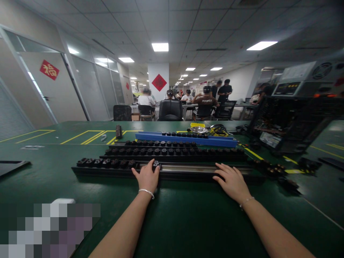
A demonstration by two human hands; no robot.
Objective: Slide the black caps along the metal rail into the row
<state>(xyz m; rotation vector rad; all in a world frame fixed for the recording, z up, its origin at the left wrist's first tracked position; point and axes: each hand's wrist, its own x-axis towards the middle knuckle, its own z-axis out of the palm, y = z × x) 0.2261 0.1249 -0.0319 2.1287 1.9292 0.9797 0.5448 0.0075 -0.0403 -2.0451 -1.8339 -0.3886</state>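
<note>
A long black rail [185, 174] with a bare metallic channel lies across the table in front of me. Several small black knob-like parts [106, 163] sit in a row along its left portion. My left hand [147, 177] is at the rail's middle, its thumb and forefinger closed around one small black part [156, 163] that stands apart from the row. The other fingers of that hand are spread. Farther right, my right hand [232, 181] rests with fingers spread at the rail's front edge, holding nothing.
Behind lie more black rails [174, 152] filled with parts and a blue rail [188, 139]. Loose black parts [271, 167] are at the right, near an open computer case [285, 122]. A metal dish [199, 129] stands at the back. People sit beyond the green table [188, 222].
</note>
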